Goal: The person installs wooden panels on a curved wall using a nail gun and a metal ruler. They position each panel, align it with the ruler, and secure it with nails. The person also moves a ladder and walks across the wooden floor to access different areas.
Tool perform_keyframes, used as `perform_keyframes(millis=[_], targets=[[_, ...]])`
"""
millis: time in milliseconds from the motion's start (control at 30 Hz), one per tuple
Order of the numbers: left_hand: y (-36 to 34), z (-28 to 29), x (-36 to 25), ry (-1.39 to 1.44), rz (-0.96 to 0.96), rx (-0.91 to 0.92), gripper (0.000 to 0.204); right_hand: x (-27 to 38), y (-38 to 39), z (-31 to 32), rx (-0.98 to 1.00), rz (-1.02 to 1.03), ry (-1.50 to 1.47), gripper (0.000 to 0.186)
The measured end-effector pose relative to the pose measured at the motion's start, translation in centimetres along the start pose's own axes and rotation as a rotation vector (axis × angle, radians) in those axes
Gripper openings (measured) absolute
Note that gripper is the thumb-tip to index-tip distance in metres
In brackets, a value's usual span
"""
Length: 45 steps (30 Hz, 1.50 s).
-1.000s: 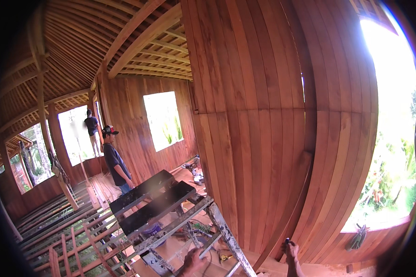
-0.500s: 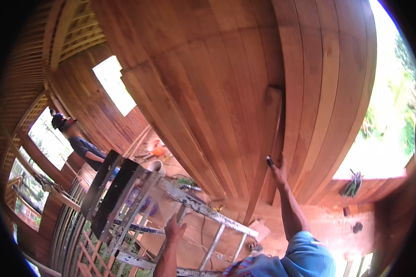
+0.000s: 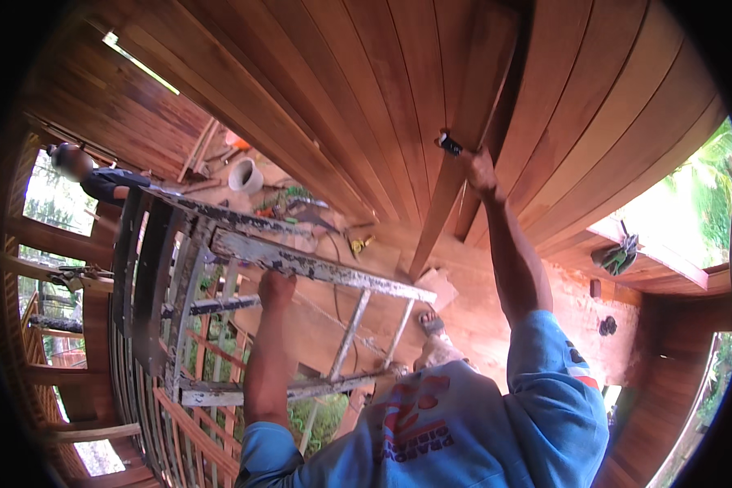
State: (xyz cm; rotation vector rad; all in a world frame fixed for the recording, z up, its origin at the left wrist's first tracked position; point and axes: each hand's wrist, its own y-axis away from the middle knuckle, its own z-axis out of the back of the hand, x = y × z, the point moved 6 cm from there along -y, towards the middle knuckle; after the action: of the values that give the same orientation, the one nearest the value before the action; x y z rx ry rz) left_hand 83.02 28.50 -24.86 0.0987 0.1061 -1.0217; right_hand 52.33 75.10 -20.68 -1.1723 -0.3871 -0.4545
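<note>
My right hand (image 3: 480, 172) is raised at the wooden wall, its fingers closed around the edge of a long loose plank (image 3: 441, 213). That plank stands upright and slightly tilted, its lower end near the floor and its upper part along a dark gap between the wall boards. A small black thing (image 3: 449, 145) shows at the thumb; I cannot make out what it is. My left hand (image 3: 277, 288) is closed on the paint-spattered metal stepladder (image 3: 333, 272), just below its upper rail. The exact part under those fingers is hidden.
Vertical boards form the wall (image 3: 366, 106). A person (image 3: 106, 180) stands at the far left beyond the ladder. A white bucket (image 3: 245, 176) and scraps lie behind it. A dark green bundle (image 3: 616, 258) hangs at the right ledge. Lattice railing (image 3: 195, 427) stands lower left.
My view has tilted down, showing more floor and my shirt. My right hand remains on the plank. My left hand, loosely curled at the ladder before, is now closed near its upper rail.
</note>
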Motion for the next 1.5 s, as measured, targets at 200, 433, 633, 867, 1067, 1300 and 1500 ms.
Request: perform_keyframes(millis=[200, 433, 633, 867, 1067, 1300, 1500], targets=[[0.3, 0.9, -0.2, 0.180, 0.068, -0.104, 0.037, 6.9, -0.6, -0.8, -0.039, -0.728, -0.511, 0.035], [0.3, 1.1, -0.7, 0.219, 0.051, -0.116, 0.036, 16.1, -0.3, 7.1, 0.001, -0.658, -0.320, 0.031], [0.1, 1.0, -0.3, 0.273, 0.015, -0.115, 0.037, 17.6, 5.4, 11.4, -0.092, -0.643, -0.176, 0.033], [-1.1, -0.2, 0.3, 0.299, -0.040, -0.163, 0.036, 18.6, 12.3, 14.5, -0.195, -0.787, -0.152, 0.035], [-1.0, 0.1, -0.3, 0.344, -0.075, -0.186, 0.033, 20.2, 17.4, 14.8, -0.211, -0.857, -0.196, 0.036], [-0.4, 1.0, -1.3, 0.214, 0.053, -0.212, 0.035, 20.5, 18.6, 14.7, -0.183, -0.880, -0.195, 0.034], [-0.8, 1.5, -1.5, 0.203, 0.065, -0.175, 0.043, 19.2, 14.3, 13.2, -0.190, -0.783, -0.280, 0.032]])
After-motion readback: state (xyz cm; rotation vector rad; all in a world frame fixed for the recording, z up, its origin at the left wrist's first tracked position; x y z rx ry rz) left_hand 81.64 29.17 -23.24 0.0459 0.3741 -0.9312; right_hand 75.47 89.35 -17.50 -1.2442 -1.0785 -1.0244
